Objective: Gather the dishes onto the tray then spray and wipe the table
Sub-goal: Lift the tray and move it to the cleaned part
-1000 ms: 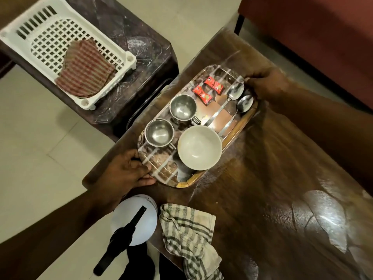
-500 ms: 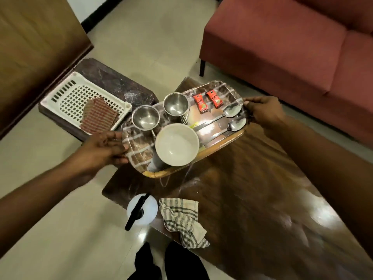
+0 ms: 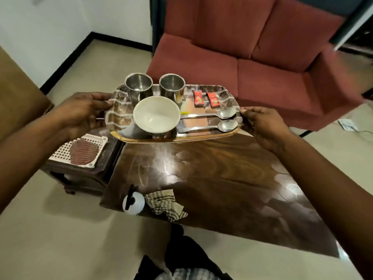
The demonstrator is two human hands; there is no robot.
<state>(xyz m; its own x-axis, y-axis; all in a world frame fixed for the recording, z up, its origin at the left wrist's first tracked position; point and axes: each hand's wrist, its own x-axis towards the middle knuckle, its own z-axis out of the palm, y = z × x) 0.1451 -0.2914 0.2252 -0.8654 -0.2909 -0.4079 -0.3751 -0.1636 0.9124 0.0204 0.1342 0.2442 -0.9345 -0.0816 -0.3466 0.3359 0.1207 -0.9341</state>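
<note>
The tray (image 3: 171, 139) is held above the far end of the table (image 3: 212, 174), at 12 o'clock. It is gripped at its 9 o'clock end by the left hand (image 3: 80, 112) and at its 3 o'clock end by the right hand (image 3: 264, 126), with fingers curled round the rim. On it, two steel cups (image 3: 138, 83) are stood at 11 and 12 o'clock, a white bowl (image 3: 156, 114) at 8 o'clock, two red sachets (image 3: 197, 98) at 1 o'clock and two spoons (image 3: 210, 115) at 4 o'clock. A spray bottle (image 3: 133, 203) and a checked cloth (image 3: 165, 205) are seen at the table's 7 o'clock edge.
</note>
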